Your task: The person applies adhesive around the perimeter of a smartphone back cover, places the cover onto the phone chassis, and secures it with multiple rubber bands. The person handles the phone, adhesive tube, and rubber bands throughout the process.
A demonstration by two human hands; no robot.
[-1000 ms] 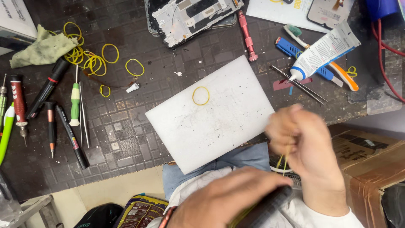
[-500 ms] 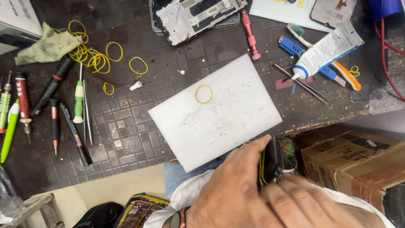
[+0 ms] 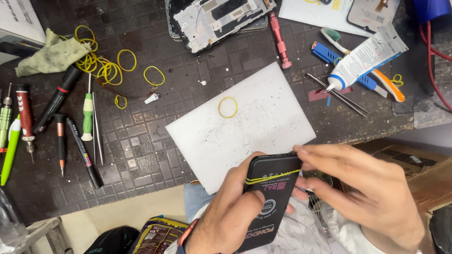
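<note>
Here, black phone held by both hands, long axis tilted top-right

A black phone is tilted, its back up, gripped along its left edge and lower half. A yellow rubber band is stretched across it just above that grip, taut and slightly slanted.

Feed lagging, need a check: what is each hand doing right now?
Left hand: closed on the black rectangular phone, which has a yellow rubber band around it.
Right hand: fingers on the phone's top edge; grip cannot be told.
</note>
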